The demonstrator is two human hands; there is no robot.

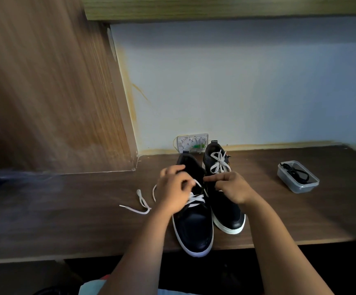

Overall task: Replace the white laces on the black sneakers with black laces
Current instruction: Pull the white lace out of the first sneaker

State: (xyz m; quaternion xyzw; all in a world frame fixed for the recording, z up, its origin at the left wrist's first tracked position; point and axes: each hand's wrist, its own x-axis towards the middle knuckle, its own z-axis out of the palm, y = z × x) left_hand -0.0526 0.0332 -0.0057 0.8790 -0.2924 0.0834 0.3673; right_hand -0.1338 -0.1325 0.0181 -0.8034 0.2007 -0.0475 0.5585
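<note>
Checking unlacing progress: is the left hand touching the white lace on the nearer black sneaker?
Touching. Head view shows the left hand fingers curled on the white lace over the nearer black sneaker.

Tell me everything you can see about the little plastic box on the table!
The plastic box is small, clear and rectangular with rounded corners, and it has no lid on. It sits flat on the brown wooden table, off to the right of the two sneakers and apart from them. Inside lies a dark tangle that looks like the black laces. Neither hand touches it.
</note>
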